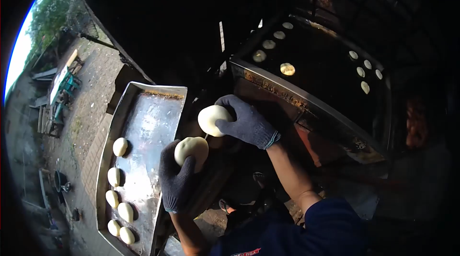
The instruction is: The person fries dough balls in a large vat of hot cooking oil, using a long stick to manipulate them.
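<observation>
Both my hands wear dark knit gloves. My left hand (176, 179) holds a pale round dough ball (191, 149) in its palm. My right hand (245, 121) grips a second dough ball (212, 119) just above and to the right of the first. The two balls sit close together over the gap between a metal tray (151, 122) on the left and a dark griddle (316, 64) on the right.
Several dough balls (120, 147) line the tray's left edge. Flattened rounds (287, 68) lie on the griddle, with more at its far right (365, 87). A person sits at the right edge (417, 126). Paved ground and benches lie far left.
</observation>
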Demonstrator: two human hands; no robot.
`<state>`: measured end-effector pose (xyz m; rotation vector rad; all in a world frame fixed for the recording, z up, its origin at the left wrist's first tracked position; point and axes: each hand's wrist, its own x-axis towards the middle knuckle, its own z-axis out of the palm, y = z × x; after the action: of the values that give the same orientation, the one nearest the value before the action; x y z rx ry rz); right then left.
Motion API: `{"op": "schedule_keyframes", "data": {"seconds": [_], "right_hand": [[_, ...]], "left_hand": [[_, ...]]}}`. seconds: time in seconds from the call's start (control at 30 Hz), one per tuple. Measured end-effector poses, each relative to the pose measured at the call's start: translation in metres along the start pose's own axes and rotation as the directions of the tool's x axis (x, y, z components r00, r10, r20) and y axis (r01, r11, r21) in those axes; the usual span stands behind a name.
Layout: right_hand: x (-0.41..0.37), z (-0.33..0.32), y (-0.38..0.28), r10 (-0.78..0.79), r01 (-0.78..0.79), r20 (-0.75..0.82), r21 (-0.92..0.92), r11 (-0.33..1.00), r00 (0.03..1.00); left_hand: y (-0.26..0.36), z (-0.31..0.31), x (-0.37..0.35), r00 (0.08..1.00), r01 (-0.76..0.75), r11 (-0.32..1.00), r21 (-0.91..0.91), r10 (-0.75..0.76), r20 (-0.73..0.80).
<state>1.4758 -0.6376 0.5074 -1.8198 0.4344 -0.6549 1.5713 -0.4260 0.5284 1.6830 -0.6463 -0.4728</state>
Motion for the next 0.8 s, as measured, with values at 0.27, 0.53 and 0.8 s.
{"op": "schedule_keyframes", "data": {"seconds": [0.27, 0.53, 0.8], "right_hand": [[-0.149, -0.36, 0.22, 0.176, -0.588, -0.856, -0.172, 0.79, 0.487], [-0.212, -0.445, 0.289, 0.387, -0.931, -0.862, -0.227, 0.284, 0.329], [-0.079, -0.43, 0.193, -0.251, -0.721, -0.793, -0.61, 0.328, 0.556]], "left_hand": [[-0.044, 0.415, 0.171, 0.703, -0.48, 0.859, 0.178, 0.255, 0.664], [-0.082, 0.529, 0.171, 0.749, -0.444, 0.798, 0.407, 0.082, 0.657], [-0.001, 0.24, 0.09, 0.815, -0.552, 0.834, 0.01, 0.537, 0.218]]}}
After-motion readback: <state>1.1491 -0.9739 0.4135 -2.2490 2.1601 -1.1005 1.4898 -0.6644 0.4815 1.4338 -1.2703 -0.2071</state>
